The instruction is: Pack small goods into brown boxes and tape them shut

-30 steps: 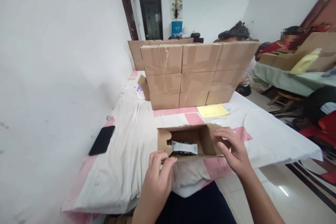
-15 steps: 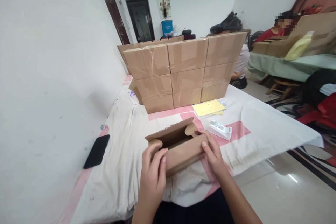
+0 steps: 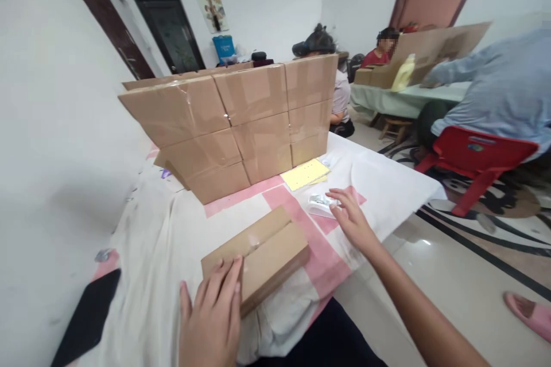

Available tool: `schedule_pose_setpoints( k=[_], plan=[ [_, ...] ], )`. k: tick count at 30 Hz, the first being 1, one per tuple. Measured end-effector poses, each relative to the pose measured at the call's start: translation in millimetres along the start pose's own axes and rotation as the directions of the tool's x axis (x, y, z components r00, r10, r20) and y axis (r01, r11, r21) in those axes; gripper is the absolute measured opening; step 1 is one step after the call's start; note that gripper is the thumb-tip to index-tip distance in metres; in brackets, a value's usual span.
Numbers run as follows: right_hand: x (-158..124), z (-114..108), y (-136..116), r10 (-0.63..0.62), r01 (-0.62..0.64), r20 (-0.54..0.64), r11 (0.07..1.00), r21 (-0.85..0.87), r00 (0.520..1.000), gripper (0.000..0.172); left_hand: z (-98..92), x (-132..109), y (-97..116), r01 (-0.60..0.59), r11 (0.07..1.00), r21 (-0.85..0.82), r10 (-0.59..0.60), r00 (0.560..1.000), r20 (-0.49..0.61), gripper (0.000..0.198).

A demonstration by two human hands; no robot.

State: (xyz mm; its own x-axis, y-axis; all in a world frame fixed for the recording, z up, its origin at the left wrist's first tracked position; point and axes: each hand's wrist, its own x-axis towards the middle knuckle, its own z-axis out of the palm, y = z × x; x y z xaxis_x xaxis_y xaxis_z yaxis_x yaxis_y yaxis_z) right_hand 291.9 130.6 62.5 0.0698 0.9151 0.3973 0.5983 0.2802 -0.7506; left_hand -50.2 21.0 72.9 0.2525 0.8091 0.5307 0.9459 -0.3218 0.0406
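Observation:
A small cardboard box (image 3: pixel 262 255) lies on the cloth-covered table (image 3: pixel 387 183) with its flaps folded down. My left hand (image 3: pixel 213 312) rests flat on its near left corner, fingers stretched out. My right hand (image 3: pixel 350 219) reaches to the right with fingers spread, its fingertips at a white tape dispenser (image 3: pixel 321 205) on the pink stripe of the cloth. It does not grip the dispenser.
A wall of taped cardboard boxes (image 3: pixel 241 120) stands at the back of the table, with a yellow sheet (image 3: pixel 305 174) in front. A black phone (image 3: pixel 88 318) lies at the left edge. Other people sit beyond, near a red chair (image 3: pixel 477 157) and a green-covered table (image 3: pixel 408 100).
The box's flaps have been folded shut and it now lies flat. My right hand left the box and moved right to the tape dispenser. The view swung to the right.

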Motion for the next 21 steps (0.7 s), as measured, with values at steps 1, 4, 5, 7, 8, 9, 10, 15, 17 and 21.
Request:
schedule_pose_setpoints(
  k=[1,4,5,7,8,9,10,15,17,21],
  plan=[
    [11,-13,14,0.059,-0.05,0.064,0.989,-0.137,0.996,0.038,2.8,-1,-2,-0.031,0.999,0.019,0.031,0.999,-0.018,0.058],
    [44,-36,39,0.145,-0.082,0.214,0.956,-0.282,0.966,0.031,11.8,-1,-7,-0.094,0.991,0.096,0.101,0.992,-0.072,0.069],
    [53,-37,42,0.156,-0.076,0.256,0.951,-0.299,0.954,0.029,14.6,-1,-9,-0.111,0.986,0.121,0.121,0.989,-0.084,0.07],
    [67,-34,41,0.195,-0.073,0.327,0.934,-0.351,0.925,0.025,19.6,-1,-12,-0.141,0.977,0.16,0.159,0.982,-0.104,0.071],
    [72,-31,39,0.224,-0.081,0.352,0.922,-0.379,0.909,0.024,21.7,-2,-14,-0.15,0.973,0.176,0.172,0.978,-0.118,0.071],
    [77,-28,37,0.26,-0.096,0.37,0.908,-0.408,0.892,0.024,23.6,-2,-14,-0.157,0.97,0.187,0.183,0.974,-0.134,0.07],
    [82,-26,35,0.304,-0.117,0.385,0.891,-0.439,0.871,0.024,25.0,-2,-14,-0.162,0.968,0.193,0.192,0.97,-0.151,0.069],
    [97,-25,31,0.549,-0.254,0.423,0.777,-0.576,0.72,0.031,24.9,-1,-3,-0.056,0.984,0.168,0.085,0.981,-0.176,0.052],
    [100,-26,31,0.62,-0.304,0.43,0.738,-0.602,0.656,0.033,22.6,-1,4,-0.011,0.987,0.159,0.038,0.985,-0.167,0.047],
    [105,-24,31,0.692,-0.366,0.456,0.7,-0.613,0.559,0.032,19.3,-2,8,-0.008,0.988,0.156,0.035,0.984,-0.173,0.045]
  ],
)
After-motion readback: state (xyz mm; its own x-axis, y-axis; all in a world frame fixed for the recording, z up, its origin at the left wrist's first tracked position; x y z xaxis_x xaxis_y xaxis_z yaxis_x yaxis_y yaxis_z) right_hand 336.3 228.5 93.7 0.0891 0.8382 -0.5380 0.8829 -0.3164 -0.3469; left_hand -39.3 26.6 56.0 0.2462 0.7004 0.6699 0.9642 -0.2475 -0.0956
